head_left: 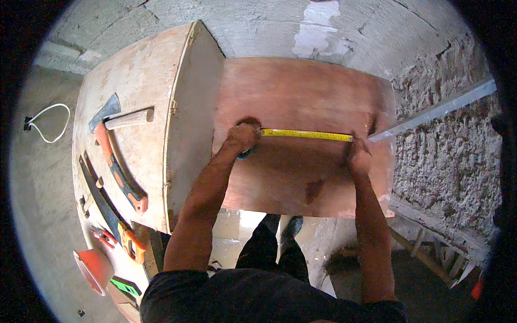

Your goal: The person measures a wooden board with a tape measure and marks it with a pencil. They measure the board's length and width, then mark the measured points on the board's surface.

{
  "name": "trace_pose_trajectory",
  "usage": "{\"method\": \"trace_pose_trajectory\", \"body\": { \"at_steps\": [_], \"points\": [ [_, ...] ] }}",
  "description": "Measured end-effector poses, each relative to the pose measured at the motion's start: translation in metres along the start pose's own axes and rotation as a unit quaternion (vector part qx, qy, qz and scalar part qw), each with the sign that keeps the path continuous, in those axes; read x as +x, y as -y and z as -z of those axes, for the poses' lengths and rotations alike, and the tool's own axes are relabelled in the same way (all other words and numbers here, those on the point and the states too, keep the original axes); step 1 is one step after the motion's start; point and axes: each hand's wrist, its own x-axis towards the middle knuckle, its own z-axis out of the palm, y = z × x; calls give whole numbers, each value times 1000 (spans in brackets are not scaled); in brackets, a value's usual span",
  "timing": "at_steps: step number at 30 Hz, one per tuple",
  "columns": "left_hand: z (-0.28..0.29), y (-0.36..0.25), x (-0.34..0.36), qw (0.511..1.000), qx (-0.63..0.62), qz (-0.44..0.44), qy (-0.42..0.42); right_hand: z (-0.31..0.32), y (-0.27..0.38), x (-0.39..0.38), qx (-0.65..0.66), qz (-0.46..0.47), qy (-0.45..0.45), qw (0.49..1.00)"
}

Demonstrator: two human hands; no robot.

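A yellow tape measure point(307, 133) is drawn out from left to right above a reddish-brown plywood board point(301, 91). My left hand point(245, 137) is closed around its case, and only a bit of teal shows below the fingers. At the other end my right hand point(360, 153) is closed on the blade's tip, its fingertips partly in shadow. Close beside that hand is the lower end of a grey metal bar point(436, 109) that slants up to the right. Whether my fingers touch the bar, I cannot tell.
Left of the board rises a pale wooden box point(129, 64). On it lie a hatchet point(110, 140), a hammer-like tool with a wooden handle point(129, 118) and a handsaw point(110, 212). Red-handled pliers point(105, 237) and a red bucket point(94, 269) are nearer me. A rough wall point(447, 161) borders the right.
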Motion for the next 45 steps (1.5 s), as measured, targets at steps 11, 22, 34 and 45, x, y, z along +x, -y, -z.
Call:
{"method": "trace_pose_trajectory", "body": {
  "at_steps": [11, 22, 34, 45],
  "points": [
    [12, -6, -4, 999, -5, -32, -11, -12, -8, 1, 112, -126, 62, 984],
    [-15, 14, 20, 996, -61, -69, -16, -3, 5, 3, 75, -91, 24, 993],
    [-8, 8, 9, 988, -17, -111, -104, -14, 3, 3, 209, -92, 29, 973],
    [-17, 16, 23, 998, -38, -57, -7, 10, 21, 4, 73, -95, -14, 993]
  ]
}}
